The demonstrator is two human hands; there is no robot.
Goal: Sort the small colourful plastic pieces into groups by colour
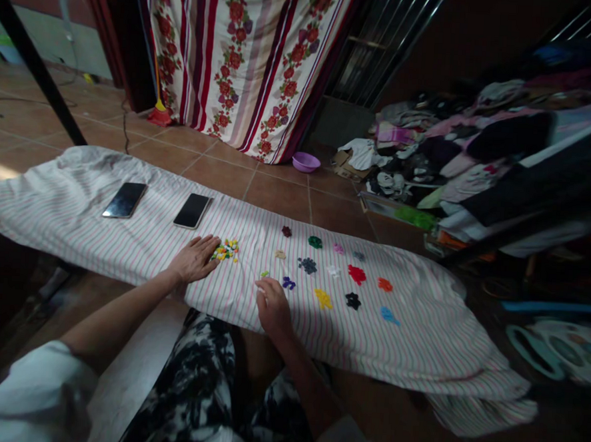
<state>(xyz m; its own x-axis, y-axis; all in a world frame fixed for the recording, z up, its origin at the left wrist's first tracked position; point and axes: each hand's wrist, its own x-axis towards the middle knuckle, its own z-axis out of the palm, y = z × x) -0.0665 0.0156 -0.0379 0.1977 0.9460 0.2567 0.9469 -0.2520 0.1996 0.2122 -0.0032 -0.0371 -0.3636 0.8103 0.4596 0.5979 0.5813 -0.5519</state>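
Note:
My left hand [196, 258] lies flat on the striped cloth, fingers stretched out. Its fingertips touch a pile of small mixed pieces [228, 249] in yellow, orange, white and green. My right hand [274, 308] is curled, thumb and index finger drawn close; whatever they may hold is too small to make out. Just beyond its fingertips sit a few light green pieces [265, 274], with dark purple pieces [288, 283] to the right. Other heaps sorted by colour include beige [280, 254], dark grey [307, 266], yellow [323, 299], red [357, 274] and black [353, 300].
Two phones [124, 200] [192, 211] rest on the cloth to the left. More heaps lie rightward: dark green [315, 242], orange [384, 284], blue [388, 315]. Past the table are a purple basin [306, 161], a floral curtain [250, 58] and piled clothes [441, 136].

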